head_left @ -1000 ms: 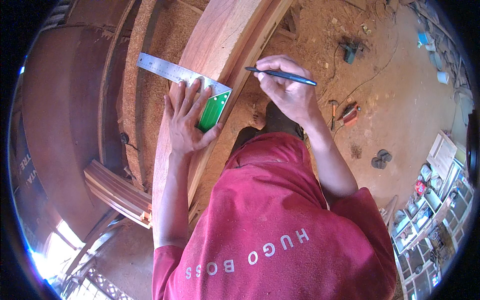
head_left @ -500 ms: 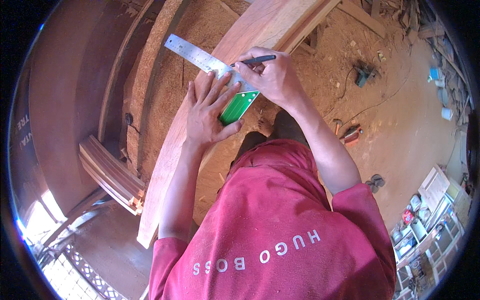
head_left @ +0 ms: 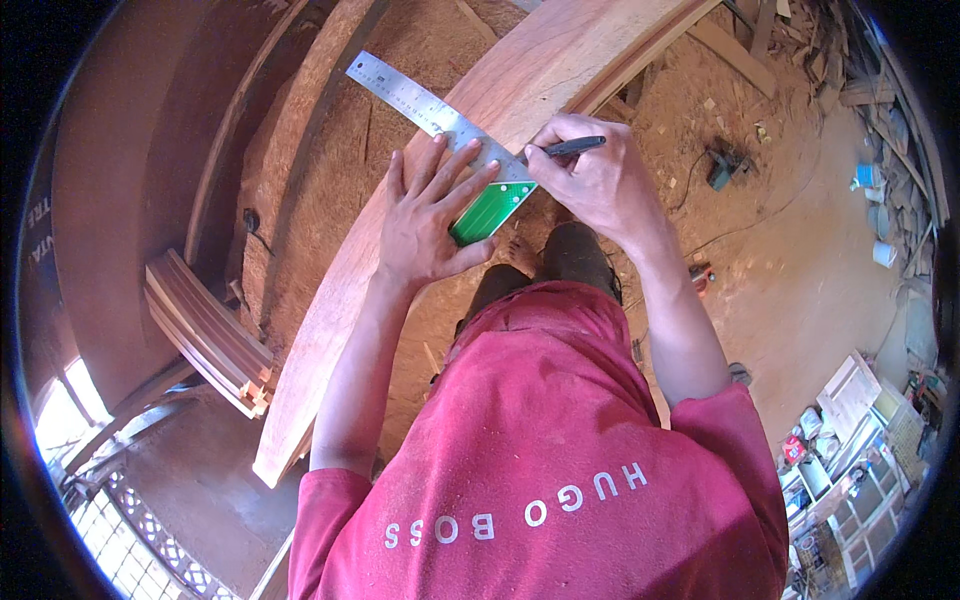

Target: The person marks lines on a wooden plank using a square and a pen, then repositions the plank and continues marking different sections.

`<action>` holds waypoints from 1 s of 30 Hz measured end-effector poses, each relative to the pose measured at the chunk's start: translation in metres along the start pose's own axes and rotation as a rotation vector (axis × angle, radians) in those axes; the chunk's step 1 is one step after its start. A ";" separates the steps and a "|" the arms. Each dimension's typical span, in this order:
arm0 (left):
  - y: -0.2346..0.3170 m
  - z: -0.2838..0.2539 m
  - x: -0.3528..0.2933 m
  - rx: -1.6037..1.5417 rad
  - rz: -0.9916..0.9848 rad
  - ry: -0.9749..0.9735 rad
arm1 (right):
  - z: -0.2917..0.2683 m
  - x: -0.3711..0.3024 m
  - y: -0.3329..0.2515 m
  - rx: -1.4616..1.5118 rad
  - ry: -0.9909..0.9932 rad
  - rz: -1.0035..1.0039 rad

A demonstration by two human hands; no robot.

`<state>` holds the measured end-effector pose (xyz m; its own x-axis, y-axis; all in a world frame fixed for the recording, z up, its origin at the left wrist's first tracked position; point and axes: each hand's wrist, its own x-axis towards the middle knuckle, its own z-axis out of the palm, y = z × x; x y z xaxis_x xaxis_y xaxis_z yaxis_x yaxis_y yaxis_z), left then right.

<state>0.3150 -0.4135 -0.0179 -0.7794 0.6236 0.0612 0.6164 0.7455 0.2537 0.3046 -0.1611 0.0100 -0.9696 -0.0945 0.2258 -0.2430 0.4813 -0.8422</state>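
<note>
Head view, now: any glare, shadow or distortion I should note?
In the head view, the lower-left opening is blown out white; a shadow darkens the lower right of the red shirt; the wooden beam looks bowed, probably partly from the fisheye; the picture's corners are black.

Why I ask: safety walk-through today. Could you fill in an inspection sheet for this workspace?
Surface: broad timber beam, wood grain visible
Work items: green-handled try square lying across the beam, one end overhanging; black pen
Clutter: wood offcuts and sawdust on the floor
Grip: left hand spread on the square; right hand pinching the pen
Cables: thin cable on the floor near a green power tool
Surroundings: stacked timber strips at left, buckets at right
</note>
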 end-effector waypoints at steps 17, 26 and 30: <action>0.002 -0.003 0.000 -0.011 -0.021 -0.056 | -0.025 -0.021 -0.006 -0.123 -0.105 -0.038; 0.049 -0.028 -0.075 -0.151 -0.301 0.027 | -0.051 -0.123 0.070 -0.291 -0.038 0.441; 0.032 -0.034 -0.150 -0.472 -0.430 0.335 | -0.034 -0.136 0.060 -0.072 -0.028 0.626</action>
<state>0.4479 -0.4919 0.0138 -0.9815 0.1355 0.1354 0.1915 0.6808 0.7070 0.4225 -0.0897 -0.0542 -0.9279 0.2023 -0.3132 0.3728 0.5097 -0.7754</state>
